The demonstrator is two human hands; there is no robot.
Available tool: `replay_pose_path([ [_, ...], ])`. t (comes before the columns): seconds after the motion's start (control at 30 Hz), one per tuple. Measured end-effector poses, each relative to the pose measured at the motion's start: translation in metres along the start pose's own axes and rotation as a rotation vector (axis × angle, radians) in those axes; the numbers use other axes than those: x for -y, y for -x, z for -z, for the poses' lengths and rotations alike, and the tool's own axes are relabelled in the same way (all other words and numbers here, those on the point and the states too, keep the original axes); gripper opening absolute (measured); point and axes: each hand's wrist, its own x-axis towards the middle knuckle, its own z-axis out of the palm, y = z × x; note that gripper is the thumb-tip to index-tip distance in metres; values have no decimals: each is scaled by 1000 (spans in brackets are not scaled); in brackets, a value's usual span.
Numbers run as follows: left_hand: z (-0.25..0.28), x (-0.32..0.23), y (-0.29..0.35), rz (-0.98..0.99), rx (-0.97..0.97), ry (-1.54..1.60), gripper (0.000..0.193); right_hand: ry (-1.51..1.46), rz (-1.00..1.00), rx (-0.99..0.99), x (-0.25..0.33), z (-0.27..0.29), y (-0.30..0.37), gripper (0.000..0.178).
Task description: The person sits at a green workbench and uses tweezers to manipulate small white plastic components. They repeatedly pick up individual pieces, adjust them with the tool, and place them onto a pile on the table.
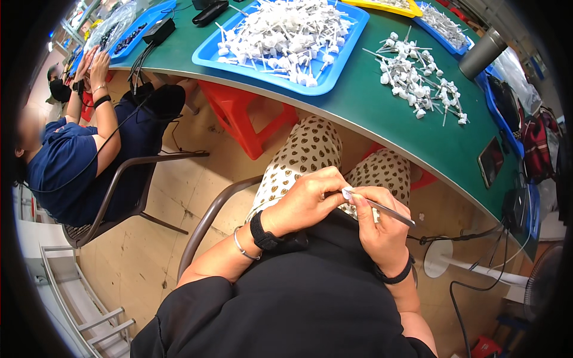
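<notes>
Above my lap, my left hand [310, 200] pinches a small white plastic part [347, 193] between thumb and fingertips. Close against it, my right hand [385, 230] is closed round a slim grey metal tool [393, 213], whose outer end sticks out past the fingers to the right. The tool's inner end is hidden at the fingertips, so its exact kind cannot be made out. Beyond my knees, a blue tray [307, 90] on the green table holds a heap of white parts with thin stems. A loose pile of similar white parts [412, 80] lies right of the tray.
The green table [358, 110] curves round in front of me. A grey cylinder [483, 53] and a phone [490, 161] are on its right side. Red stools [245, 119] stand underneath. To the left a co-worker [77, 149] sits with both hands raised. A fan [543, 280] and cables are at right.
</notes>
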Motion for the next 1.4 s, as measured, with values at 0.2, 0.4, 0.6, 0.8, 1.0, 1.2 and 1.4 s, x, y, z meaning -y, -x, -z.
replay_pose_path([
  [0.2, 3, -5, -2, 24, -25, 41, 12, -203, -129, -140, -3, -5, 5, 8],
  [0.4, 2, -5, -2, 38, -63, 59, 13, -280, -172, -59, -5, 0, 10, 11],
  [0.6, -1, -6, -2, 52, -77, 51, 15, -247, -182, -85, -7, -3, 9, 9],
  [0.8, -2, -3, -1, 30, -75, 48, 15, -263, -199, -77, -5, -4, 9, 10],
  [1.0, -3, -2, -1, 22, -82, 44, 14, -330, -238, -128, -6, -5, 10, 11],
  [1.2, -3, -6, -2, 40, -92, 51, 13, -323, -258, -138, -4, -4, 8, 12],
  [1.4, -4, -4, -2, 15, -94, 48, 13, -299, -235, -122, -8, -5, 9, 10],
])
